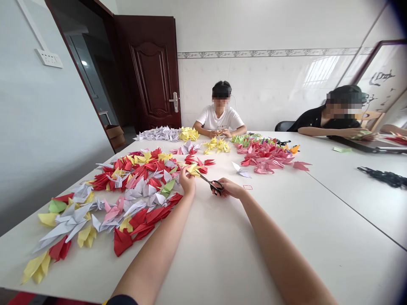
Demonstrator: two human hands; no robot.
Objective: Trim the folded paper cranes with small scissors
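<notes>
My left hand pinches a yellow folded paper crane above the white table. In my right hand is a pair of scissors with black handles, its blades pointing left and touching or very near the crane. Whether the blades are parted I cannot tell. To the left of my left hand spreads a big heap of red, white, yellow, pink and green paper cranes. A single white crane lies just beyond my right hand, close to a small red square outline on the table.
Pink and red cranes are piled at the right, yellow ones and white ones farther back. A person in white sits opposite, another in black at the right. A black bundle lies on the right of the table.
</notes>
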